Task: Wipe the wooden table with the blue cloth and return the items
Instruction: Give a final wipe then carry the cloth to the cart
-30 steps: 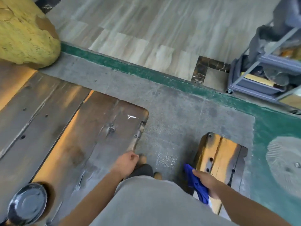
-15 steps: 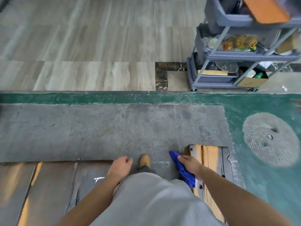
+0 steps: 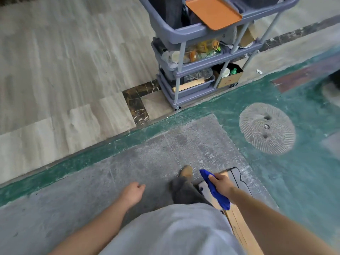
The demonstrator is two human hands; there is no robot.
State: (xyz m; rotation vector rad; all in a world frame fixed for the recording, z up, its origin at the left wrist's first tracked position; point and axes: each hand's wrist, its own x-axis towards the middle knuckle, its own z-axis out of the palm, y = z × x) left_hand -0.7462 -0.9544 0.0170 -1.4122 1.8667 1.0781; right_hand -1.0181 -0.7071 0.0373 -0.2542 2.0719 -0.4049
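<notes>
My right hand (image 3: 219, 184) grips the blue cloth (image 3: 216, 193), which hangs down below the fist over the near end of a wooden bench (image 3: 237, 225). My left hand (image 3: 133, 193) hangs loosely curled over the grey floor with nothing in it. The wooden table is out of view.
A grey three-tier cart (image 3: 198, 57) stands ahead, carrying an orange tray (image 3: 213, 11), bottles, cups and a cardboard box. A round ribbed cover (image 3: 266, 128) sits in the green floor at right. My shoe (image 3: 186, 171) is on the grey floor between my hands.
The view swung right, away from the wooden table and its dark bowl, and toward the cart. The cloth stayed in my right hand.
</notes>
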